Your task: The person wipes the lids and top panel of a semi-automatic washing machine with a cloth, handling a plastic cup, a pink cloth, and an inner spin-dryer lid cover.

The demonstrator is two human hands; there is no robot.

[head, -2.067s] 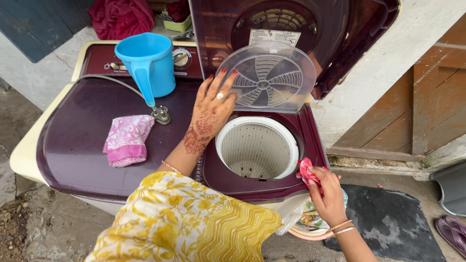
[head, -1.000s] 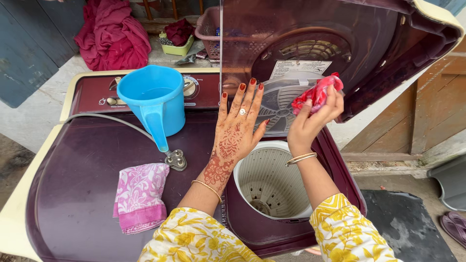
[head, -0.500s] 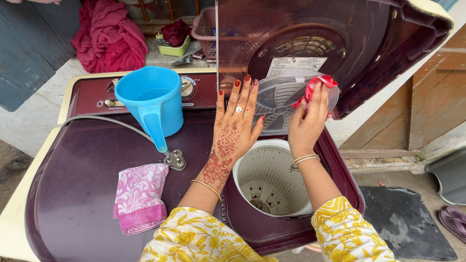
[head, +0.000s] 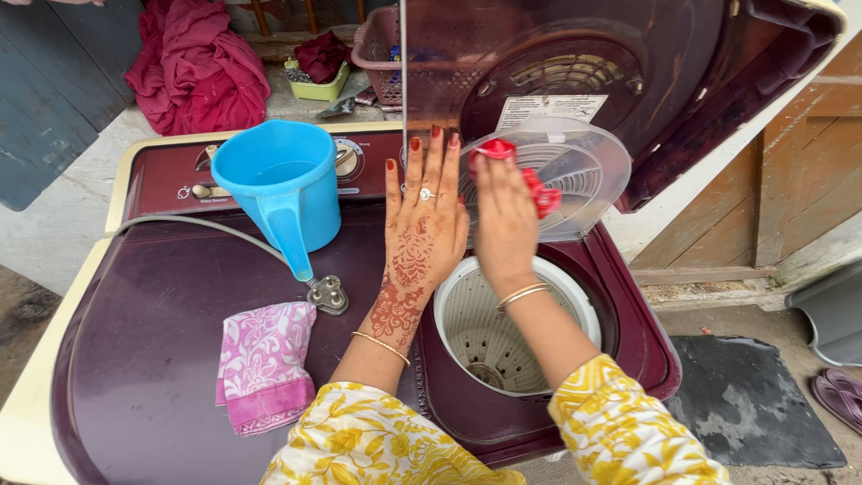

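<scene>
From the head view, my right hand [head: 505, 216] grips a red cloth [head: 537, 187] and presses it against the clear round inner lid [head: 575, 171], which stands tilted up over the white spin tub [head: 503, 328]; my left hand [head: 422, 224] lies flat and open, fingers spread, steadying the lid's left edge; I judge the wiping is under way, and the next stroke calls for firm support so the thin lid does not flex; the maroon washing machine top [head: 153, 359] is my surface, carrying a blue jug [head: 283, 184] and a folded pink cloth [head: 263, 364]; behind lie red clothes [head: 193, 58] and a wooden door [head: 799, 171].
</scene>
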